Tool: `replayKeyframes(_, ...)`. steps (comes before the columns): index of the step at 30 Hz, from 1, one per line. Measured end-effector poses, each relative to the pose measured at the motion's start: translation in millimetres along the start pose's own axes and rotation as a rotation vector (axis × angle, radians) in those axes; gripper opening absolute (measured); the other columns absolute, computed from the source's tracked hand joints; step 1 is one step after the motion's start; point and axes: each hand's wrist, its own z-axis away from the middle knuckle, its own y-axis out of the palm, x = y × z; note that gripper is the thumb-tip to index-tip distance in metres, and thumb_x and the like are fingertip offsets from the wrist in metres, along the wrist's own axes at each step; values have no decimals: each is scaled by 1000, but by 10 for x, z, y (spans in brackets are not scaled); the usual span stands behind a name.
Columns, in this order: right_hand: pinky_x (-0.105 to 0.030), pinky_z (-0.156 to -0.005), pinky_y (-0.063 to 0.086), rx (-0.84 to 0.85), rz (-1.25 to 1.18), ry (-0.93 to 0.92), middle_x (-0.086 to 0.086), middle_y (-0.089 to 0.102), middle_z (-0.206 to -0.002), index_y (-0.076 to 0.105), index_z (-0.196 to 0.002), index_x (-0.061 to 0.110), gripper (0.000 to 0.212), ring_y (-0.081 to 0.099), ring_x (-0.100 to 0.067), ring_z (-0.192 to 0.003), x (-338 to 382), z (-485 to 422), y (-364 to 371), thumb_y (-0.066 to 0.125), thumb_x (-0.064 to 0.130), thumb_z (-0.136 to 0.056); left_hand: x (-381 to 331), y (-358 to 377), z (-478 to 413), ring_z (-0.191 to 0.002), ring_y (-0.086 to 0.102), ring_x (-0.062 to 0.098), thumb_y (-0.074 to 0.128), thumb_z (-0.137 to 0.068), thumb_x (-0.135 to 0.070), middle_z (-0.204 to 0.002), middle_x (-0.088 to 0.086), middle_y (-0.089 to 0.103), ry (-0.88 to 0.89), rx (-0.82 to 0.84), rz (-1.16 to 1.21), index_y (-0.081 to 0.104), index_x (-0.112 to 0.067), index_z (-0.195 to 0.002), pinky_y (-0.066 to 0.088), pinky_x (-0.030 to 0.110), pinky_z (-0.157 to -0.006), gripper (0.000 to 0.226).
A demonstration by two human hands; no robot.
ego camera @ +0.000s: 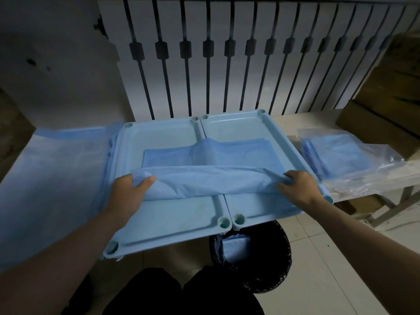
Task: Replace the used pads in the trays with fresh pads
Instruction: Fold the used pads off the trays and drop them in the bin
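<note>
Both hands pinch one blue pad [204,180] lying across the two trays [172,214]: left hand [129,189] at its left end, right hand [297,185] at its right. A lined bin [268,264] sits below the trays' near edge.

Both arms out fwd; L hand [130,189] & R hand [298,187] — each gripping pad [204,181].

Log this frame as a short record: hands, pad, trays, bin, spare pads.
hands: left hand and right hand each grip one end of the pad
pad: blue, bunched, lying across both trays
trays: two, side by side
bin: black-lined, below the trays' near edge, holds a second pad
pack: bagged blue pads, right of the trays
</note>
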Motion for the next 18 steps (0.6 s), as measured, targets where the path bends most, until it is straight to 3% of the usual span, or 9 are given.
replayKeyframes(2,-30,-49,31,1,-101,80,-4,44,-57,54,-62,4,26,39,-20,-56,-37,-73,-7,65,23,-76,4,65,-36,-74,51,20,71,-85,-31,-78,9,55,-4,-14,10,61,9,-87,38,28,-60,41)
replayKeyframes(4,-30,-52,31,-73,-302,147,-5,43,-59,59,-66,-1,26,38,-19,-59,-32,-152,-28,66,23,-74,-38,111,-65,-71,53,19,70,-86,-26,-74,4,58,3,-31,22,61,-3,-80,40,24,-58,26)
replayKeyframes(6,-32,-58,37,-149,-531,167,-7,48,-63,61,-71,-3,29,43,-18,-63,35,-259,-55,63,26,-68,-95,140,-133,-65,51,17,70,-86,-23,-67,2,56,35,-46,42,59,-8,-73,39,20,-55,23)
replayKeyframes(8,-35,-65,46,-196,-654,187,-8,59,-72,66,-78,3,17,53,-20,-69,137,-383,-82,67,19,-74,-154,162,-244,-64,51,11,69,-87,-19,-70,2,57,78,-75,57,61,-6,-78,36,22,-58,18)
replayKeyframes(12,-27,-59,41,-141,-529,243,-6,56,-75,63,-83,4,18,49,-17,-65,189,-611,-48,68,21,-85,-205,194,-423,-72,53,16,70,-86,-18,-75,6,60,64,-112,88,64,-3,-81,39,12,-54,17)
replayKeyframes(15,-29,-58,37,-77,-358,327,-11,54,-71,65,-85,-4,22,47,-23,-63,102,-676,70,65,19,-84,-11,182,-511,-72,57,19,77,-80,-27,-73,3,60,-162,56,66,67,-8,-81,43,25,-67,22)
replayKeyframes(18,-31,-56,33,-128,-343,296,-12,47,-67,61,-78,0,18,42,-24,-65,45,-686,144,59,16,-86,106,133,-540,-70,56,23,84,-67,-26,-71,6,58,-334,136,133,66,-8,-75,42,30,-65,26)
